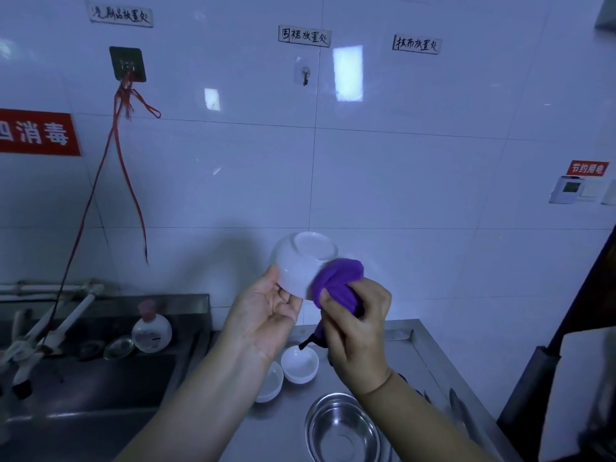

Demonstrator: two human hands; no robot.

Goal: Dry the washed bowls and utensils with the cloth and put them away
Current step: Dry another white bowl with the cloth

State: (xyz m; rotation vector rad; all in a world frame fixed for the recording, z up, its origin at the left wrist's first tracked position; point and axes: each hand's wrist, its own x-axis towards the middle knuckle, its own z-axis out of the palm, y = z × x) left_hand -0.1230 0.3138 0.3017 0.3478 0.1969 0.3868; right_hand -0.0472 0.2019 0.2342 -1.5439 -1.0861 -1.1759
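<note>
My left hand point(266, 308) holds a white bowl point(300, 261) raised in front of the tiled wall, tilted so its base faces up and away from me. My right hand point(358, 331) grips a bunched purple cloth point(336, 283) and presses it against the bowl's outer side at the right. Below my hands, two small white bowls point(299, 363) point(271, 383) stand side by side on the steel counter point(410, 358). A steel basin point(341, 428) sits in front of them. Metal utensils point(458, 408) lie at the counter's right, partly hidden by my right forearm.
A steel sink point(93, 388) lies to the left with a soap bottle point(151, 330), a glass dish point(118, 348) and a faucet point(71, 316) behind it. Red cords point(128, 101) hang from a wall hook. A dark object point(540, 388) stands at the right edge.
</note>
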